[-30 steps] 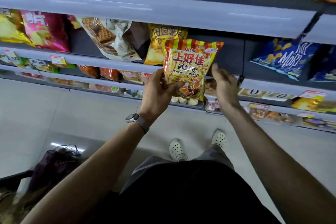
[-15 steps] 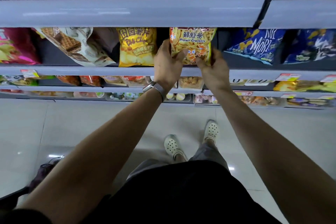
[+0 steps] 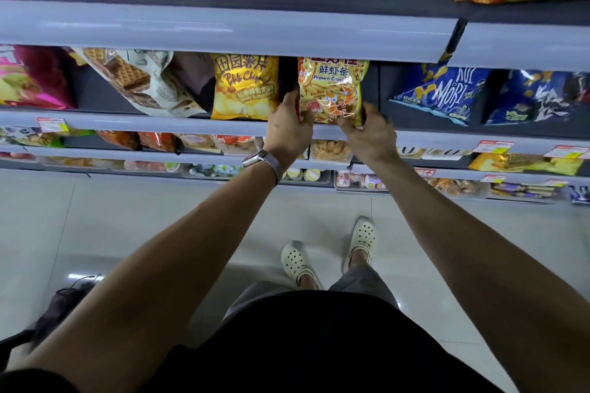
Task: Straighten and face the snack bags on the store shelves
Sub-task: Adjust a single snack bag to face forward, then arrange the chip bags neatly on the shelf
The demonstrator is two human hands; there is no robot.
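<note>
A yellow prawn cracker bag point(image 3: 332, 86) stands upright on the middle shelf point(image 3: 191, 123), its face turned out and its top hidden behind the shelf lip above. My left hand point(image 3: 289, 129) grips its lower left corner, thumb on the front. My right hand point(image 3: 367, 132) pinches its lower right corner. Just left of it stands a yellow potato chips bag point(image 3: 244, 86), upright and facing out. Further left, a wafer bag point(image 3: 134, 80) lies tilted.
Blue snack bags point(image 3: 443, 89) lean at the right of the same shelf, and a pink bag point(image 3: 28, 80) sits at the far left. Red and orange bags fill the top shelf. Lower shelves hold small packs and price tags point(image 3: 495, 146). Tiled floor lies below.
Both hands have carried the prawn cracker bag from in front of the shelves up and back onto the middle shelf, where it now stands beside the potato chips bag.
</note>
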